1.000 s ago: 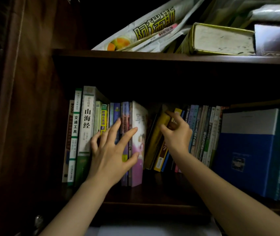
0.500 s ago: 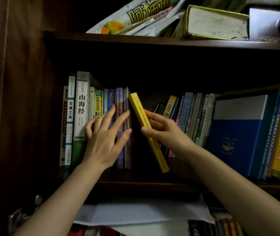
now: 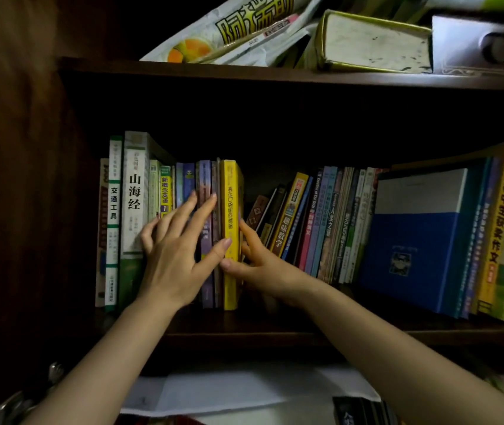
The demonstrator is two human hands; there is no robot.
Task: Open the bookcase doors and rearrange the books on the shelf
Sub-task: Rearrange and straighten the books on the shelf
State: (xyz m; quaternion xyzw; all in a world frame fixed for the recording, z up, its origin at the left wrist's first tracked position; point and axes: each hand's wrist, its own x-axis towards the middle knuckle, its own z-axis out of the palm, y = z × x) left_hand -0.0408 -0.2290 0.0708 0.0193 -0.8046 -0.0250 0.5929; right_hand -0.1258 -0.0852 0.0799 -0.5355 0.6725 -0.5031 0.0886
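Note:
A yellow book (image 3: 229, 191) stands upright on the dark wooden shelf (image 3: 275, 329), pressed against the row of upright books (image 3: 135, 191) at the left. My left hand (image 3: 174, 256) lies spread on those spines, and its thumb tip touches the yellow spine. My right hand (image 3: 263, 265) holds the yellow book low down, with the thumb across the spine and the fingers along its right cover. To the right, past a dark gap, several thin books (image 3: 290, 216) lean leftward.
A large blue and white book (image 3: 413, 256) and more upright books fill the shelf's right end. The shelf above carries a thick book lying flat (image 3: 373, 44) and magazines (image 3: 244, 29). White paper (image 3: 229, 391) lies on the shelf below. The bookcase's side wall (image 3: 30, 210) stands at the left.
The yellow book, tilted and held out from the row half a second ago, now stands upright against the left row. My right hand moved left with it; my left thumb now touches its spine.

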